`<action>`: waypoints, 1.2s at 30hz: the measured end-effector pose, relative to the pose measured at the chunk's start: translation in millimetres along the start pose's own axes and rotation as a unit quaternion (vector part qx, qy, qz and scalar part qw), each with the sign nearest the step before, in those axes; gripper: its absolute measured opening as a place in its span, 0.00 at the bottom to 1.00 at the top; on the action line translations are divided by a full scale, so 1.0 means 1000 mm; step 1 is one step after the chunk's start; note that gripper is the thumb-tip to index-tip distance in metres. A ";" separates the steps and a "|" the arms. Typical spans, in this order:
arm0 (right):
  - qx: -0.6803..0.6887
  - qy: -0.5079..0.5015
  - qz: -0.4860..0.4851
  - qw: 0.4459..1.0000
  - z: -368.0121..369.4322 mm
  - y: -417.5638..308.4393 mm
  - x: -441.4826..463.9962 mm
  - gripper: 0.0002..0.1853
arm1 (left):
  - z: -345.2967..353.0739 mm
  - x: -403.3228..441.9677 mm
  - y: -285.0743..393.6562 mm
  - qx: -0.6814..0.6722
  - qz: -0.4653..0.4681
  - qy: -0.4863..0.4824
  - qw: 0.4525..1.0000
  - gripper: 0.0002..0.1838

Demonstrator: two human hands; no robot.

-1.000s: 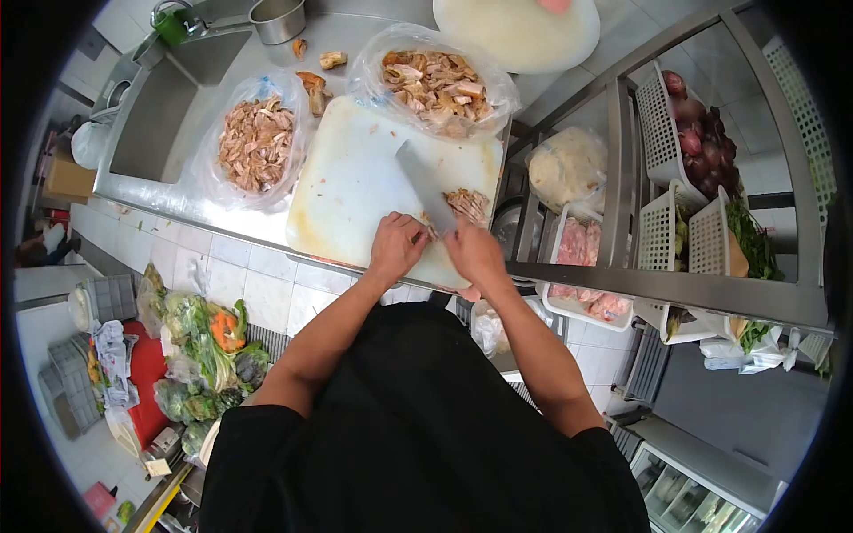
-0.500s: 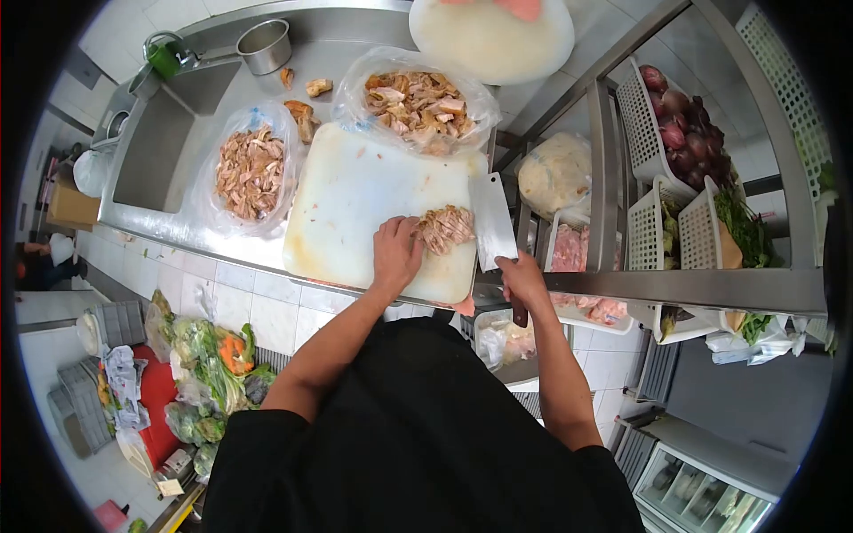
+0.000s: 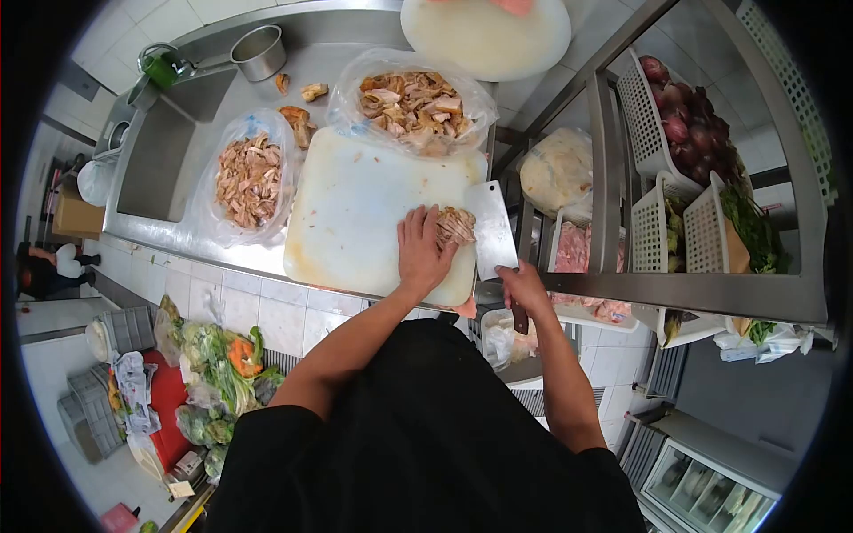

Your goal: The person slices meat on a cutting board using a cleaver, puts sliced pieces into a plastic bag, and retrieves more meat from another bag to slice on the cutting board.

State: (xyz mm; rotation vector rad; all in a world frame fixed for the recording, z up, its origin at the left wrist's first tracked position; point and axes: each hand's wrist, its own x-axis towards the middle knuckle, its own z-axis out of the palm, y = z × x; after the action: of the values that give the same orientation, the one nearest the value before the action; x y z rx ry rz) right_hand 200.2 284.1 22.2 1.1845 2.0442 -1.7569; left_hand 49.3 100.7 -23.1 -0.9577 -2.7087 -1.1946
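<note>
My right hand (image 3: 522, 286) is closed round the dark handle of a cleaver (image 3: 492, 229), whose broad blade lies flat at the right edge of the white cutting board (image 3: 355, 213). Against the blade sits a small pile of sliced meat (image 3: 456, 227). My left hand (image 3: 424, 253) rests on the board with its fingers spread, touching the pile's left side. Beyond the board is an open plastic bag of meat chunks (image 3: 413, 107). Left of the board stands another bag of chopped meat (image 3: 248, 180).
A sink (image 3: 164, 160) and a metal pot (image 3: 259, 53) are at the left and back. A round board (image 3: 484, 35) lies behind. At the right stands a metal rack (image 3: 657, 289) with baskets of onions (image 3: 689, 124) and greens. A person (image 3: 44, 271) is at far left.
The cleaver has swung from the middle of the board to its right edge. My left hand has shifted right and spread against the meat pile, which now sits close to the blade.
</note>
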 end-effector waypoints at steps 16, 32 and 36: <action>0.010 -0.048 0.009 0.999 0.070 -0.014 -0.016 0.12 | 0.033 0.025 0.014 -0.085 -0.013 0.116 0.989 0.27; -0.179 -0.113 -0.243 0.947 0.212 -0.205 -0.005 0.20 | -0.240 0.142 -0.184 -0.186 -0.190 0.271 0.925 0.23; -0.140 -0.085 -0.172 0.971 0.181 -0.171 -0.005 0.19 | -0.277 0.122 -0.292 -0.223 -0.283 0.182 0.915 0.30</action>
State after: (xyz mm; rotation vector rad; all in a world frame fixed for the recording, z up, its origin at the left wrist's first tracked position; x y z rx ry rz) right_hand 27.5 123.7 101.7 0.6048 2.3973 -1.5626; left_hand -268.1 -173.4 11.2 0.0980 -2.5061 -1.9096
